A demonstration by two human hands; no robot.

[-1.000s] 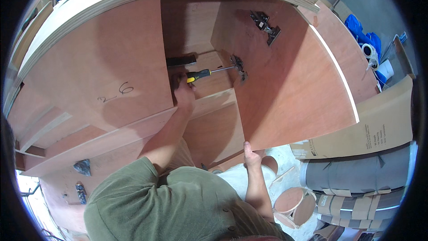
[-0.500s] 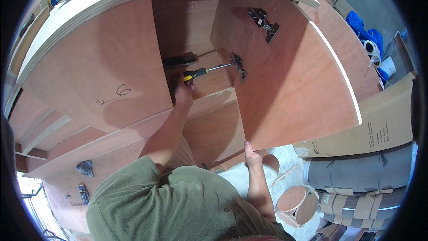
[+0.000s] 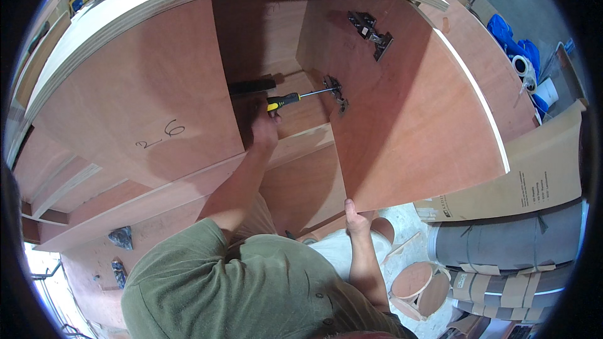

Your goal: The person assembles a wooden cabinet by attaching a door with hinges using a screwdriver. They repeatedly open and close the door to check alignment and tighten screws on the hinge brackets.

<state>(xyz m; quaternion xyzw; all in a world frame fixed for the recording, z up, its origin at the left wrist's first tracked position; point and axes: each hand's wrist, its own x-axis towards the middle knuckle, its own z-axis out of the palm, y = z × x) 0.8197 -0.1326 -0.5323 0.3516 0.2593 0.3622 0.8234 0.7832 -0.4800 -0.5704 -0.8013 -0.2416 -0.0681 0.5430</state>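
Note:
My left hand is wrapped round the handle of a black and yellow screwdriver, inside the cabinet opening. The shaft points right, and its tip meets the lower metal hinge at the inner side of a swung-out plywood door. Higher on that door sits a second dark hinge. At the door's bottom edge, my right hand grips the panel, thumb on the face towards me; its other fingers are mostly hidden.
A closed plywood door covers the cabinet's left side. A dark bar-shaped piece lies above my left hand. Cardboard and large grey wrapped rolls stand at right. Round wooden pieces rest on the floor.
My left hand and the screwdriver have shifted slightly right, and the tip now lies further over the lower hinge. My right hand and the door stay put.

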